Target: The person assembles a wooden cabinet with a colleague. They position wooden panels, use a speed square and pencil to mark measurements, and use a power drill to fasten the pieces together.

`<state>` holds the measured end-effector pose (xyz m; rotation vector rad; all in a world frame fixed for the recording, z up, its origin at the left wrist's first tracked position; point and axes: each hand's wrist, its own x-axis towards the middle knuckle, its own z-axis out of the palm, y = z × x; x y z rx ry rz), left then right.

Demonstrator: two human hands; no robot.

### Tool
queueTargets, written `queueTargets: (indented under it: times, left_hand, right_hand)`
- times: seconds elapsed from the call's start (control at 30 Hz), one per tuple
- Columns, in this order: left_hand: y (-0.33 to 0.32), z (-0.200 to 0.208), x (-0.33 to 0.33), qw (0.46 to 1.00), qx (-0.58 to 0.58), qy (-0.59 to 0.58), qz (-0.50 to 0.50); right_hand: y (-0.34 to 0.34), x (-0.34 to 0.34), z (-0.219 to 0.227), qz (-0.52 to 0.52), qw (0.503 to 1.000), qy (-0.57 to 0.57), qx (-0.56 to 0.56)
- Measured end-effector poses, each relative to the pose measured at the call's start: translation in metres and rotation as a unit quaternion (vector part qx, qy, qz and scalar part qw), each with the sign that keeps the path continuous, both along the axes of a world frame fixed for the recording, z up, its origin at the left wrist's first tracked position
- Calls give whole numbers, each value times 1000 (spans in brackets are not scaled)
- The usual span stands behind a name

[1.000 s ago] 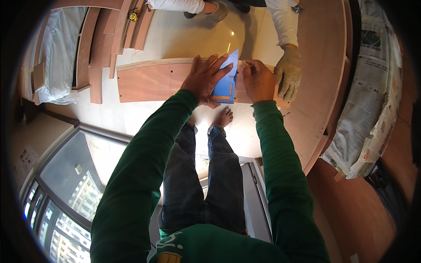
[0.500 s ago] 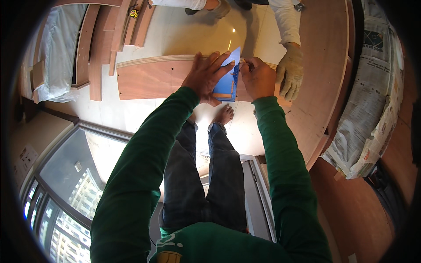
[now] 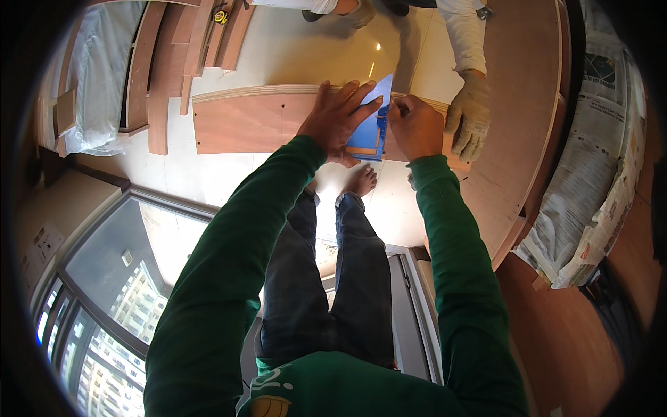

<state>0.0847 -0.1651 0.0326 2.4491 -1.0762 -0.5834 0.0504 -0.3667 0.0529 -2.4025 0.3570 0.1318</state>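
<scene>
A blue triangular square (image 3: 361,139) lies across a long, slightly curved wooden board (image 3: 243,124) with a layered far edge. My left hand (image 3: 332,119) presses down on the square's left side, its fingers spread and the thumb by the near edge. Just right of the square, my right hand (image 3: 419,128) is closed in a pinch over the board. Whatever is between those fingertips is too small and hidden to name. A co-worker's gloved hand (image 3: 471,115) hangs at the board's right end, close beside my right hand.
Wooden strips (image 3: 160,104) and a plastic-wrapped bundle (image 3: 101,76) lie at the far left, with a yellow tape measure (image 3: 221,17) on the strips. A large curved wooden panel (image 3: 524,76) and a newspaper-covered stack (image 3: 590,160) are on the right. My bare foot (image 3: 361,179) stands near the board.
The whole view has shifted a little, so the scene sits farther right. My right fingertips have moved slightly toward me along the square's edge. The left hand keeps its place on the square.
</scene>
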Motion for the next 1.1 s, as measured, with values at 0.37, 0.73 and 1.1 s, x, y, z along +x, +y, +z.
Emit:
queueTargets:
  times: [0.37,0.73,1.1]
  left_hand:
    - [7,10,-3,997,68,-44,-13]
    - [102,6,-9,996,67,-59,15]
    - [216,0,-32,977,21,-136,164]
  right_hand:
    - [-22,-75,26,-120,984,69,114]
    - [25,-142,18,-187,966,110,140]
    - [86,-129,23,-155,967,117,167]
